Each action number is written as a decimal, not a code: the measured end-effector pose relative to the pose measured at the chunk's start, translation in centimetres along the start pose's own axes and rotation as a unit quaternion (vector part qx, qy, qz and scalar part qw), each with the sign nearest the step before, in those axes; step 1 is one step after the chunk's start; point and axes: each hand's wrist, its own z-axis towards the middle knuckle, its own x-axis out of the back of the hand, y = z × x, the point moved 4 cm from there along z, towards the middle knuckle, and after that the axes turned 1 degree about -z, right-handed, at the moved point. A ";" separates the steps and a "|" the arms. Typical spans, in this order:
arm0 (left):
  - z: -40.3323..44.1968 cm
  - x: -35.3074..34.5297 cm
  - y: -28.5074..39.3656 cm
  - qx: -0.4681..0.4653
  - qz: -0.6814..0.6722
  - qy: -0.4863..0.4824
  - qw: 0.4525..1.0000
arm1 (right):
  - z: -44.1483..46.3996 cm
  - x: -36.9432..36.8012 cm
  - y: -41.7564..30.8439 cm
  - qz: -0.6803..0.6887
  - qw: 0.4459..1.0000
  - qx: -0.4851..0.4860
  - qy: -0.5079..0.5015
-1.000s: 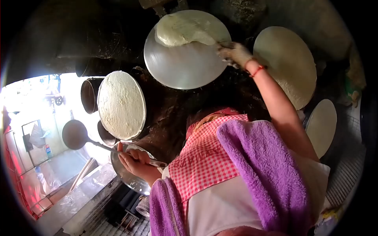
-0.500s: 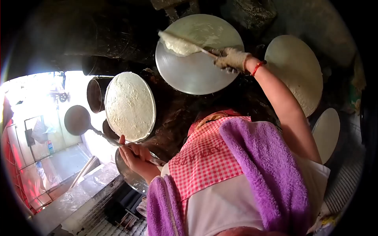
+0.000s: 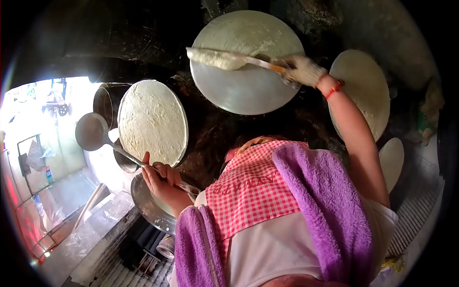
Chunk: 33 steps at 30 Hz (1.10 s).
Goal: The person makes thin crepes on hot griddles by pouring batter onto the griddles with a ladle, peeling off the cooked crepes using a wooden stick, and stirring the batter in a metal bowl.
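Dark, soot-stained surroundings surround a large round metal griddle, opening onto a glaringly bright area at the far left. Below the griddle is the person's own front: a white garment, a red-and-white checked apron with lettering, and fluffy purple cloth hanging at both sides. At the lower left runs a pale tabletop.

A pale film covers the upper part of the griddle, while its lower part shows bare, silvery metal. Left of it and somewhat lower is a round plate coated in rough, creamy white; to its right, partly behind the right forearm, is another pale-coated round plate. Farther down on the right is a smaller pale disc, and down on the left, a shiny metal basin.

The hands are well apart. The left hand, near the basin, is wrapped around the handle of a long metal ladle, its round bowl out to the left. The right hand, in a soiled pale glove, grips a long flat spatula with an orange-brown section by the fingers. Its blade lies across the griddle, thick creamy batter along it. A red band circles the right wrist.
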 end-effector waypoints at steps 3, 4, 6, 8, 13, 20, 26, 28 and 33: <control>0.1 -0.5 0.0 0.000 -0.001 -0.026 1.000 | -1.8 3.3 4.4 0.059 0.993 0.051 0.093; 0.8 -0.2 -0.5 0.016 -0.006 -0.024 1.000 | -0.7 4.9 6.2 0.057 0.988 0.049 0.132; 2.0 0.4 -1.7 0.046 0.002 -0.045 0.998 | 2.4 5.9 7.6 0.129 0.979 0.034 0.157; 3.0 -0.2 -2.4 0.069 0.069 -0.058 0.994 | 3.6 2.6 3.9 0.086 0.992 0.044 0.083; 5.6 2.0 -5.4 -0.009 0.296 -0.117 0.948 | -2.4 -1.4 2.6 0.038 0.999 -0.005 0.017; 4.9 -3.1 -6.7 -0.180 0.585 -0.179 0.770 | 1.1 0.0 6.7 0.045 0.989 0.043 0.133; 0.1 -0.7 -10.2 -0.209 0.589 -0.196 0.756 | -2.3 -5.9 5.4 0.124 0.992 0.005 -0.025; -2.2 1.1 -10.1 -0.173 0.576 -0.221 0.768 | -5.3 -6.1 8.9 0.147 0.989 -0.007 -0.027; -5.9 1.7 -10.4 -0.127 0.495 -0.342 0.789 | -14.1 -12.4 18.7 0.235 0.963 0.038 0.129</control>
